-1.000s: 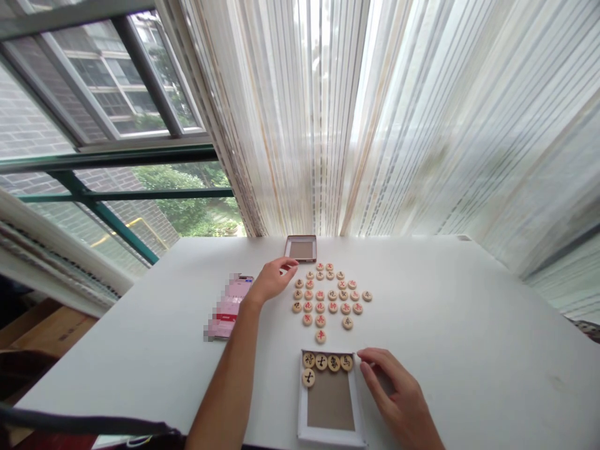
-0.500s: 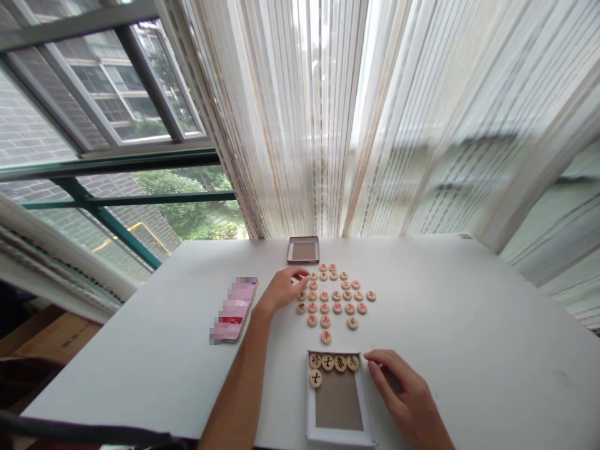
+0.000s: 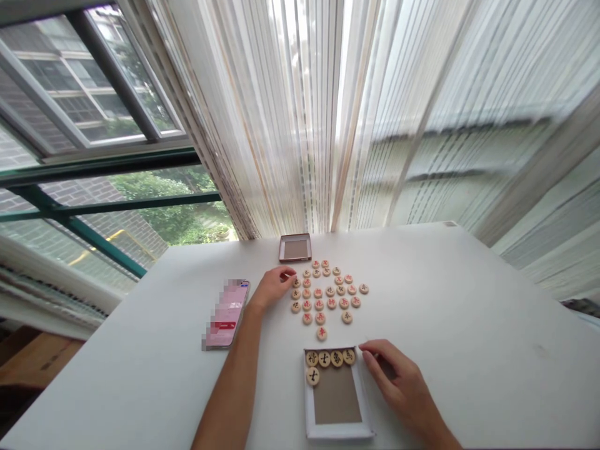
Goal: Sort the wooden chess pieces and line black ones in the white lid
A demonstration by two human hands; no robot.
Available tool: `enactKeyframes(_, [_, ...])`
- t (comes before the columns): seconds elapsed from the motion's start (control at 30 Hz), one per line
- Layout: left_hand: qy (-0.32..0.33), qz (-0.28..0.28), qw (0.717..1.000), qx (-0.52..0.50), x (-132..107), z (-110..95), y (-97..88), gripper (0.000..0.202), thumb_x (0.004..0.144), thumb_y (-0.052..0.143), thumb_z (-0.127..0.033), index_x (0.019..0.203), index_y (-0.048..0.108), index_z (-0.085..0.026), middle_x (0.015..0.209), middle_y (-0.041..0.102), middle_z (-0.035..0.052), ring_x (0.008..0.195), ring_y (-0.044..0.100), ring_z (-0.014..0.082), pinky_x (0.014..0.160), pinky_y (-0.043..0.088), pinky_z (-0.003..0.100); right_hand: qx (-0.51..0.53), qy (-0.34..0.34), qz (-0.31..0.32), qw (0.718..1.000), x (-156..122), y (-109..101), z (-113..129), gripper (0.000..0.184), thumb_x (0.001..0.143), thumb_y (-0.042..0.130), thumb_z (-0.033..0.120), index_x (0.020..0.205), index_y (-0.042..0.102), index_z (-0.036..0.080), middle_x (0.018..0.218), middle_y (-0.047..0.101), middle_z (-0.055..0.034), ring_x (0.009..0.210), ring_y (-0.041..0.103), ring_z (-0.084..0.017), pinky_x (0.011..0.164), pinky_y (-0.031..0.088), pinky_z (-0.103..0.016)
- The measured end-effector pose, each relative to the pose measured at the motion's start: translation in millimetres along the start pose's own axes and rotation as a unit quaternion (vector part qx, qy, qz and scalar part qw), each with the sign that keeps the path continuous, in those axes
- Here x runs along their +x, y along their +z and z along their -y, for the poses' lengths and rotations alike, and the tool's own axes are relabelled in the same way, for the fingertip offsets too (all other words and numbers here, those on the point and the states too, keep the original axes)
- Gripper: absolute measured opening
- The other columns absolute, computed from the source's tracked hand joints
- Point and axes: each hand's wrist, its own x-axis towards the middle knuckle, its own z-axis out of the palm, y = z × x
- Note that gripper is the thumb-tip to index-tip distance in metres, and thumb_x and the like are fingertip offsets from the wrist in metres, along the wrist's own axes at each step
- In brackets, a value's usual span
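Observation:
Several round wooden Chinese chess pieces with red or black characters lie in a loose cluster mid-table. At its left side is my left hand (image 3: 275,286), thumb and forefinger apart, the fingertips beside a black-marked piece (image 3: 296,282). Whether they touch it I cannot tell. Nearer me lies a shallow white-rimmed box (image 3: 309,406) with a grey-brown floor. Several black-marked pieces line its far edge, and one more piece (image 3: 313,375) sits below them at the left. By the box's far right corner rests my right hand (image 3: 396,381), fingers loosely bent, a gap between thumb and forefinger.
A second shallow box part (image 3: 295,249) with a reddish-brown rim lies beyond the pieces. To the left of my left arm is a phone (image 3: 229,315) with a pink screen, partly blurred out. String curtains (image 3: 300,125) and a window stand behind the white table (image 3: 469,344).
The camera view has shifted slightly. My left hand has drawn a little to the left, uncovering the black-marked piece by its fingertips. My right hand stays by the box's corner.

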Motion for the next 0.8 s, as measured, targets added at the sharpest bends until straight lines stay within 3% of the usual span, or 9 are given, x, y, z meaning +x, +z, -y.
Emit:
enactKeyframes(0.47, [-0.002,-0.011,1.0,-0.005,-6.4,8.9,7.9,0.026,0.084,0.066,-0.041,0.096,0.076,-0.02,0.093,0.077,0.0056,0.079,0.07,0.0203,0.078,0.056,0.032,-0.019,-0.011,-0.004,1.0,1.6,-2.1,7.0,0.023,0.1,0.053,0.038,0.101,0.07,0.023,0.099,0.075,-0.006,0.091,0.071,-0.021,0.079,0.058,-0.026])
enactKeyframes(0.8, [0.024,-0.01,1.0,0.002,-13.8,8.7,6.4,0.024,0.085,0.068,-0.035,0.103,0.075,-0.021,0.106,0.076,0.0067,0.087,0.07,0.0205,0.083,0.056,0.032,-0.018,-0.009,0.002,1.0,2.3,-1.6,3.4,0.022,0.1,0.054,0.039,0.101,0.069,0.023,0.102,0.074,-0.007,0.091,0.071,-0.021,0.079,0.058,-0.026])
